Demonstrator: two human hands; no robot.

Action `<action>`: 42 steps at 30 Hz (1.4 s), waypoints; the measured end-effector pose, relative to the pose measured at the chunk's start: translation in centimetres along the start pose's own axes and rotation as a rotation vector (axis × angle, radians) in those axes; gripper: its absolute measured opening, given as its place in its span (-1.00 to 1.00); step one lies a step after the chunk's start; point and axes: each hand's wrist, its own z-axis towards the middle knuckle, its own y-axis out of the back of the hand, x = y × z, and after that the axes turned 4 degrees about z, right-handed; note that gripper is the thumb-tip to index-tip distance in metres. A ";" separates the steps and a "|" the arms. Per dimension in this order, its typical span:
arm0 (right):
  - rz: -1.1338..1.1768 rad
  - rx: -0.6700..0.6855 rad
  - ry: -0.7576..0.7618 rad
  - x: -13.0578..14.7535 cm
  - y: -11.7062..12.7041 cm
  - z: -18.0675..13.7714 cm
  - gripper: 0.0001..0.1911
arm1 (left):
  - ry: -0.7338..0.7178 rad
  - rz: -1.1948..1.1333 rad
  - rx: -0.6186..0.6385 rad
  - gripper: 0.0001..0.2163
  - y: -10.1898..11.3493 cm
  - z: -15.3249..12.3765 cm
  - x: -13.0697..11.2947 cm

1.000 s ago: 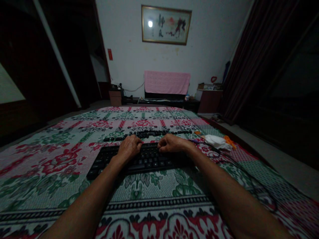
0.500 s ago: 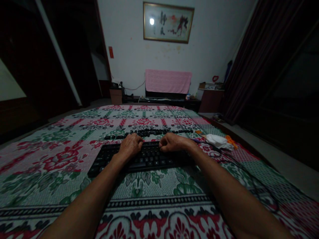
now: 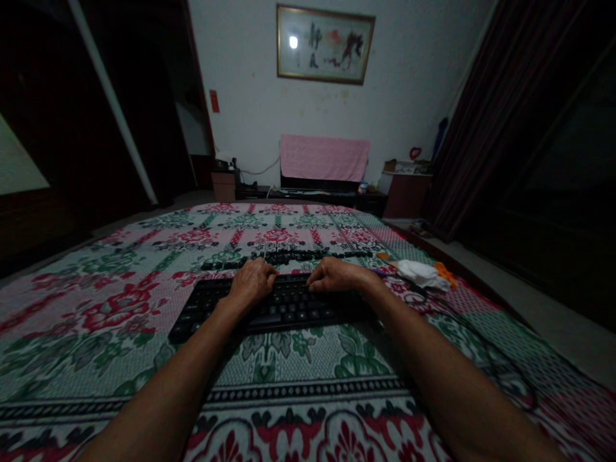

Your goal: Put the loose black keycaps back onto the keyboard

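Observation:
A black keyboard [image 3: 283,313] lies on the patterned bedspread in front of me, and some of its keys show between my arms. My left hand [image 3: 253,281] is bent over its left-middle part, fingers curled down at the far edge, gripping it. Over the right-middle part, my right hand [image 3: 332,274] is closed, its fingertips pinched together and lowered to the keys. Whatever those fingertips hold, if anything, is too small to make out. Behind the keyboard runs a line of loose black keycaps [image 3: 289,256], partly hidden by my hands.
On the right of the bedspread [image 3: 269,417] lie a brush [image 3: 385,258], a crumpled white cloth [image 3: 421,273], an orange thing [image 3: 446,274] and a dark cable [image 3: 486,350]. A pink towel [image 3: 325,157] hangs over a screen by the far wall.
The fingers of my right hand have shifted slightly, with the fingertips now lower and more pointed toward the keys. My left hand and the keyboard stay put.

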 end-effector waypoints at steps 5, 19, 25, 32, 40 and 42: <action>0.001 -0.009 -0.030 -0.1 -0.1 0.1 -0.71 | 0.001 -0.011 0.007 -0.71 0.0 0.0 0.0; -0.179 -0.039 -0.049 1.1 -0.6 0.2 -0.77 | 0.006 -0.019 -0.003 -0.72 0.0 0.0 -0.1; -0.159 -0.025 -0.055 1.4 -0.5 0.1 -0.77 | 0.003 -0.027 -0.005 -0.72 -0.2 0.1 0.1; -0.088 -0.013 -0.016 0.6 -0.3 -0.2 -0.78 | 0.105 -0.056 0.033 -0.71 0.4 0.3 1.7; -0.200 -0.269 0.017 0.8 -0.6 1.7 -0.72 | 0.096 -0.085 0.129 -0.70 0.6 0.5 2.6; -0.270 -0.364 0.007 0.6 -1.2 3.3 -0.67 | 0.105 -0.085 0.132 -0.70 0.6 0.4 2.5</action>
